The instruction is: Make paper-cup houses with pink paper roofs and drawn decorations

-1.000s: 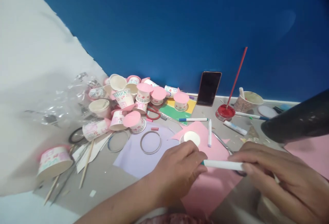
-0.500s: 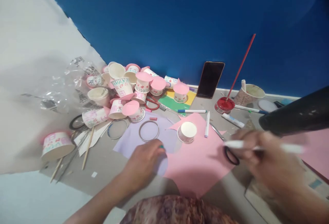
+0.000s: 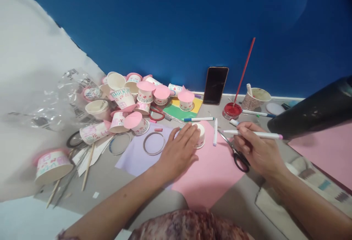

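Observation:
My left hand (image 3: 180, 147) reaches across the lilac paper with its fingers stretched out, fingertips over the left side of a small white paper cup (image 3: 201, 135). Whether they press on the cup is hard to tell. The cup stands upside down on a sheet of pink paper (image 3: 209, 174). My right hand (image 3: 255, 150) grips a white felt-tip marker (image 3: 265, 135) with a pink end, its tip pointing left. Below that hand lie black-handled scissors (image 3: 235, 154), partly covered by the fingers. Another white marker (image 3: 215, 133) rests between the cup and the scissors.
Decorated paper cups with pink paper roofs (image 3: 145, 91) crowd the left back. A grey ring (image 3: 154, 143) lies on lilac paper (image 3: 132, 153). Behind stand a phone (image 3: 216, 86), a red paint pot (image 3: 231, 111) and a patterned cup (image 3: 255, 100). A dark cylinder (image 3: 310, 108) juts in at right.
My left hand has moved right and opened out from its curled shape, reaching the cup. My right hand has brought the marker left and up, nearer the cup. The view has shifted slightly.

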`<state>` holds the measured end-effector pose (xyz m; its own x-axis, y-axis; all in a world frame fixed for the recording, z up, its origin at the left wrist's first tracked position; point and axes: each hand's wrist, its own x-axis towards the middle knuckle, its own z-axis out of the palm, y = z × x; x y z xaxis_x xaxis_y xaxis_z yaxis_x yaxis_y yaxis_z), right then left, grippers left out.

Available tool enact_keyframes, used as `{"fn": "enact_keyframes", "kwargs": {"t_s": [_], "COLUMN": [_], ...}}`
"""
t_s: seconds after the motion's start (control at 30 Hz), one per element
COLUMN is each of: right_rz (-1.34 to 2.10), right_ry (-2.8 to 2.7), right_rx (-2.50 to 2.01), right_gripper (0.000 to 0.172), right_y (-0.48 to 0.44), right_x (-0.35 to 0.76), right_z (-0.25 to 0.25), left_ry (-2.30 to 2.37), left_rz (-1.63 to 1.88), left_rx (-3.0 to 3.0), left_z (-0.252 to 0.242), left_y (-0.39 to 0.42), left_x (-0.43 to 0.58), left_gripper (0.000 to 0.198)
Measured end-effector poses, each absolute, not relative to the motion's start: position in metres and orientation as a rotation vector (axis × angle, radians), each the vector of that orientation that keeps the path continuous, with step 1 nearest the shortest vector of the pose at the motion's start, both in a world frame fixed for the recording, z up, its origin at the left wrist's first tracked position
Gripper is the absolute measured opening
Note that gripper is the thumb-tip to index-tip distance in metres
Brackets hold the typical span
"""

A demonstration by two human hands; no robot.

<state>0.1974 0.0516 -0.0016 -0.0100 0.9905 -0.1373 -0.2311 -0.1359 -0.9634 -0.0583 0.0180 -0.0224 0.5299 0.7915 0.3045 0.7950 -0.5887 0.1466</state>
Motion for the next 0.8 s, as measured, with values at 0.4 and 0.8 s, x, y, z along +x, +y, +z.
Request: {"fn": "enact_keyframes", "kwargs": {"t_s": [0.4, 0.8], "right_rz": [1.379, 0.678], "right_ry": [-1.009, -1.781], "right_rx": [-1.153, -0.844], "right_gripper": [0.04, 0.003], "right_y": [0.066, 0.039], "right_x": [0.199, 0.143], "right_z": [0.019, 0.032], "left_ry": [-1.736, -1.674], "left_rz": [-1.327, -1.387], "left_rx": [-2.592, -2.635], "left_z": [-0.004, 0.009], "left_y": [0.05, 0.032], "left_x": [-0.069, -0.09], "left_gripper": [0.08, 0.084]}}
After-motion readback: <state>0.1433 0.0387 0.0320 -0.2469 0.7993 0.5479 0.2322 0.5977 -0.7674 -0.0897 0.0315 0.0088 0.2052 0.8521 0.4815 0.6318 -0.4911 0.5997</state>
